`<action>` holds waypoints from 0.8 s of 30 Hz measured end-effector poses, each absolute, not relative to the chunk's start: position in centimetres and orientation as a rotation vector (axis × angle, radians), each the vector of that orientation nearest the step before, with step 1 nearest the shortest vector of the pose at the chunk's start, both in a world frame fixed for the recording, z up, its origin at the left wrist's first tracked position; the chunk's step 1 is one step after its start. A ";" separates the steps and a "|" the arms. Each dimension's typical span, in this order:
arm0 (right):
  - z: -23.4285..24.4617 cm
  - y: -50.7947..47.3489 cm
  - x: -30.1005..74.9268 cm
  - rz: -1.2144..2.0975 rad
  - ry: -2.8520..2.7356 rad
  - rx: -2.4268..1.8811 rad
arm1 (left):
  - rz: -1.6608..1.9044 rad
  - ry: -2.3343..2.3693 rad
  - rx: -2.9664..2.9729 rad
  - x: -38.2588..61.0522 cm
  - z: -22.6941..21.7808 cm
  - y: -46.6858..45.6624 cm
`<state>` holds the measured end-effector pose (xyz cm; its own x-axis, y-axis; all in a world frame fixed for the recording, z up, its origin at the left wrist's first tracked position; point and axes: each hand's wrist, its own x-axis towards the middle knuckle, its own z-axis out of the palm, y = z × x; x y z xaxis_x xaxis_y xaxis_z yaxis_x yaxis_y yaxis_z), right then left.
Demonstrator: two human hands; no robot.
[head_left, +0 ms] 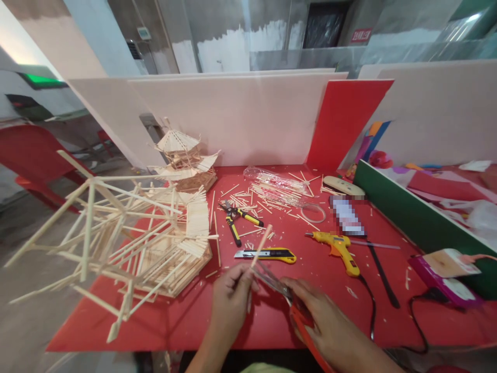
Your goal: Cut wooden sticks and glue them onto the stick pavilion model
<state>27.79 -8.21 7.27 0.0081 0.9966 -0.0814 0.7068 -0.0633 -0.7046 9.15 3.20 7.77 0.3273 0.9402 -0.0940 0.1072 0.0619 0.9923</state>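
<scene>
My left hand [232, 294] pinches a thin flat wooden stick [264, 241], which slants up and away from the fingertips. In my right hand [316, 311] is a pair of red-handled scissors [305, 329]. Their metal blades point left and reach the stick close to my left fingers; whether they touch it I cannot tell. Just beyond my hands lies a yellow and black utility knife [281, 255]. Farther back are yellow and black cutting pliers [235, 225] with spread handles. At my left stands a large open framework of wooden sticks [128, 217], overhanging the table's left edge.
A pagoda-like stick model [180, 160] stands at the back left. Loose sticks surround a clear plastic bag [277, 189] and a tape roll [312, 212]. On the right are a yellow glue gun [337, 248] with its cable, a phone [347, 215], a power strip [446, 282] and a green board [407, 202].
</scene>
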 end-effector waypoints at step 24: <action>9.5 14.2 23.5 0.427 -1.968 -2.249 | 1.039 1.150 1.133 7.4 7.0 2.7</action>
<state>23.49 14.20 9.53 0.1132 0.9850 -0.1301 0.9505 -0.1456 -0.2747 7.41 2.75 7.01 0.1252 0.9830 -0.1341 -0.0337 0.1393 0.9897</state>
